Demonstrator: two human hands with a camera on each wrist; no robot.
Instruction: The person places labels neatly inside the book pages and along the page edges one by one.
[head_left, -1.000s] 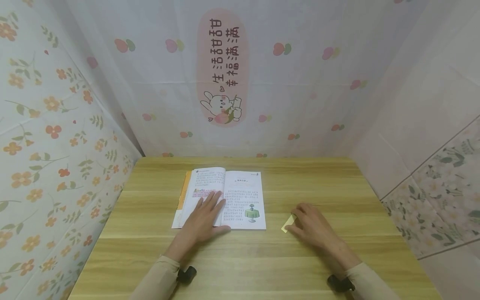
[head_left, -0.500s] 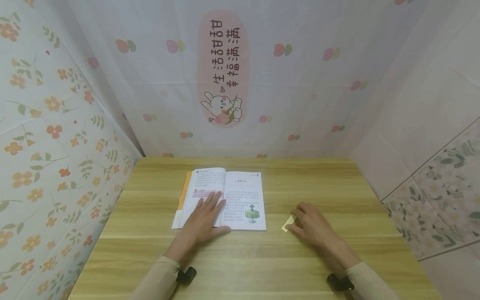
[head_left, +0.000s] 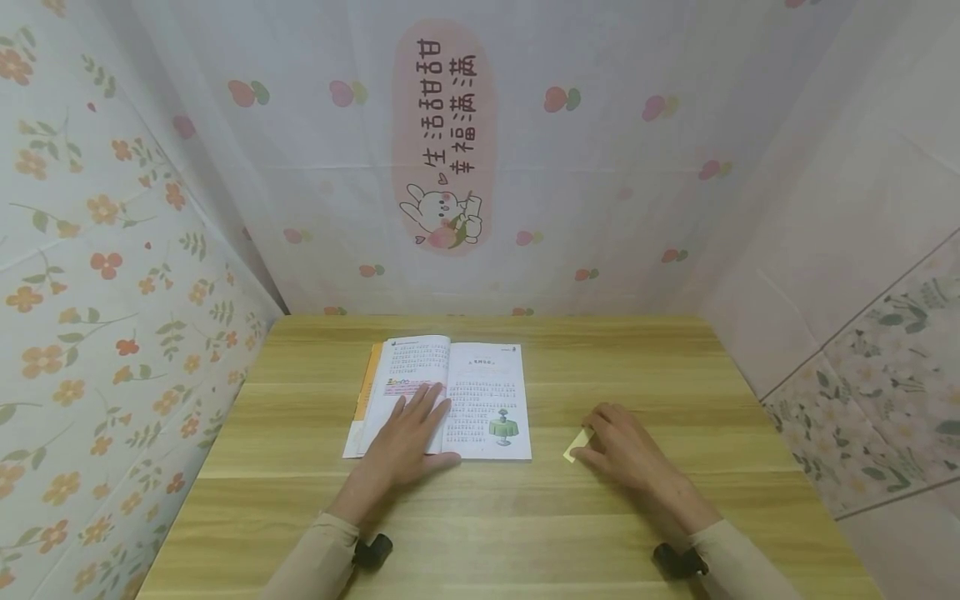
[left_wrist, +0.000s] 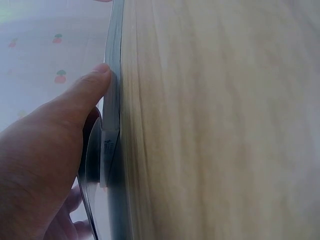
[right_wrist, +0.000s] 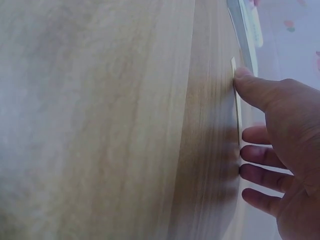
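An open book (head_left: pixel 486 372) lies on the wooden table, printed text on both pages and a green table picture at lower right. My left hand (head_left: pixel 407 439) rests flat across the lower left page and the fold, fingers spread. In the left wrist view its thumb (left_wrist: pixel 85 92) touches the book's lower edge. To the right of the book, a small thin yellow strip (head_left: pixel 575 447) lies flat on the wood. My right hand (head_left: pixel 624 447) rests over it, partly covering it. In the right wrist view the thumb (right_wrist: pixel 250 85) presses its near end, and relaxed fingers reach its far end.
The wooden table (head_left: pixel 495 533) runs back to a white curtain (head_left: pixel 600 183) with fruit prints. Floral cloth (head_left: pixel 112 292) hangs at the left side, pale panels (head_left: pixel 840 333) at the right. An orange cover edge (head_left: pixel 368 382) shows under the book's left pages.
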